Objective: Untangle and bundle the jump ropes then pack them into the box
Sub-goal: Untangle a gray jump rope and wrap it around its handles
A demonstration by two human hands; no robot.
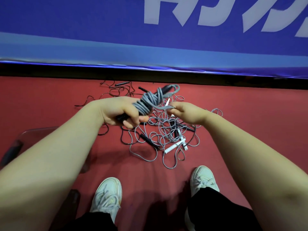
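Head view: the grey rope bundle [146, 104] is clenched by the left grip [118, 112] and its loose loop [164, 107] pinched by the right grip [188, 113], presumably so wrapping can be finished.

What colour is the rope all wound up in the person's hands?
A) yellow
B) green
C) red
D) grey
D: the coiled rope that the left hand grips is grey, and the right hand pinches its loose grey end.
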